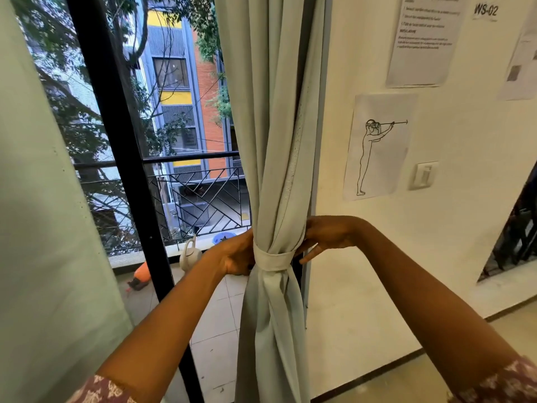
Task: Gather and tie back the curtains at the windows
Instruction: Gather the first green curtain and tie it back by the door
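Note:
A pale green curtain (pixel 276 141) hangs bunched at the right side of the window, cinched at waist height by a cream tie-back band (pixel 274 258). My left hand (pixel 236 255) presses against the left side of the bundle at the band, its fingertips hidden behind the cloth. My right hand (pixel 325 237) reaches around the right side of the bundle, with its fingers spread and partly hidden behind the fabric. A second pale green curtain (pixel 43 228) hangs loose along the left edge of the view.
A black window frame post (pixel 122 158) stands between the two curtains. Outside on the tiled balcony are a watering can (pixel 189 254), an orange sprayer (pixel 141 274) and a black railing (pixel 203 196). The cream wall (pixel 436 228) at right carries paper sheets and a switch (pixel 422 175).

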